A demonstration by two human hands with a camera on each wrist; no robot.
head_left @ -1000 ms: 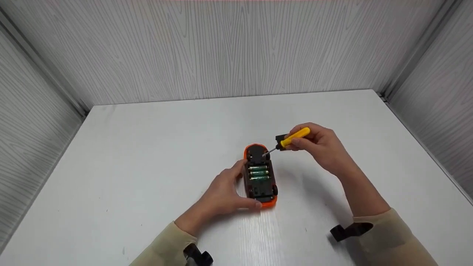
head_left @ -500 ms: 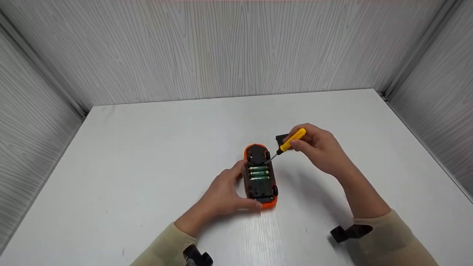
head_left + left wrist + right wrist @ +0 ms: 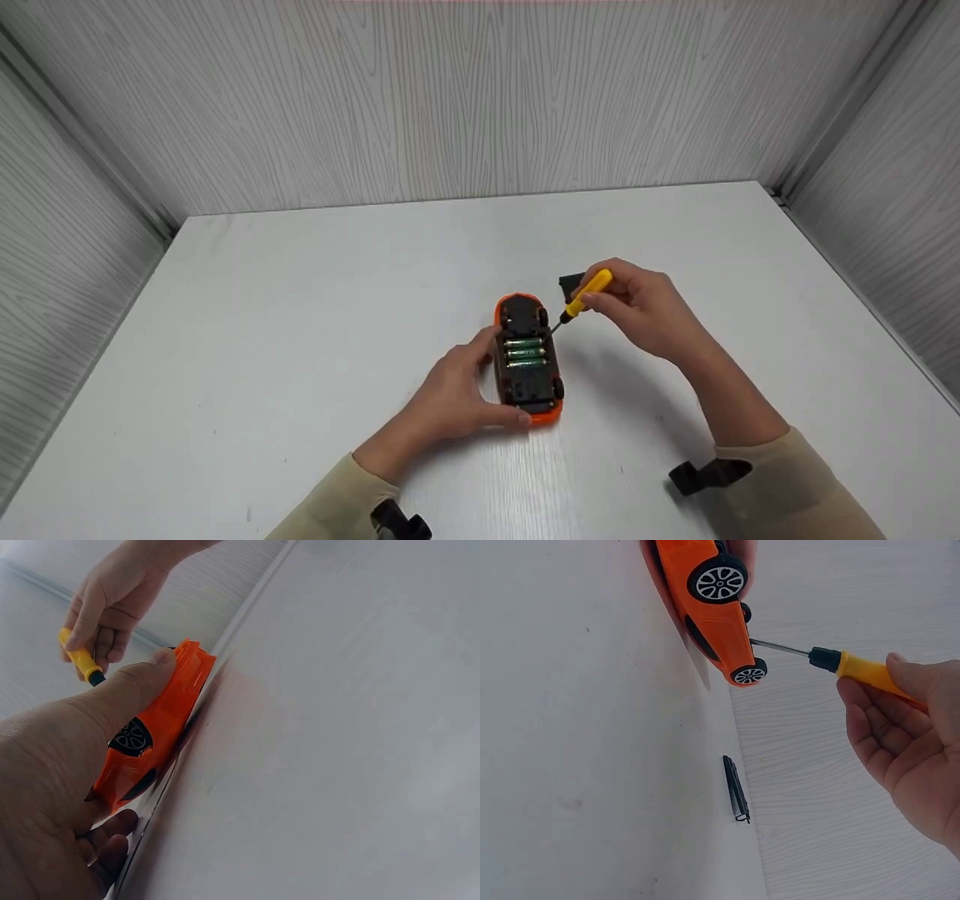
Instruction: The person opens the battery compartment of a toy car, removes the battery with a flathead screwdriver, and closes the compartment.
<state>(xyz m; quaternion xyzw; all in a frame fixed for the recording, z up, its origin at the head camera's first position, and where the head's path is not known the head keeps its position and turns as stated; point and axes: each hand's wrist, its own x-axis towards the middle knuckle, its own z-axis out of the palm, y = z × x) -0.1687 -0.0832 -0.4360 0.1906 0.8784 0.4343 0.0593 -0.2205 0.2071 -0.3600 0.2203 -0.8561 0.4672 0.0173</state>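
An orange toy car [image 3: 531, 386] lies upside down on the white table, its black underside up. Three green batteries [image 3: 526, 352] sit side by side in its uncovered battery compartment. My left hand [image 3: 454, 394] grips the car from the left, thumb at the near end and fingers along the side. In the right wrist view, my right hand [image 3: 911, 742] pinches the yellow handle of a screwdriver [image 3: 866, 671]. Its metal shaft slants down to the car's underside, the tip at the far right end of the battery compartment in the head view.
A black plastic cover [image 3: 736, 790] lies on the table [image 3: 300, 315] beyond the car, partly behind my right hand in the head view. Pale wood-grain panels [image 3: 480, 97] stand at the back and both sides. Black wrist mounts [image 3: 709, 476] sit on both sleeves.
The screwdriver tip has moved from the car's far end toward me, to the batteries' edge. My right hand has shifted slightly left and nearer, tilting the handle steeper. The left hand stays put.
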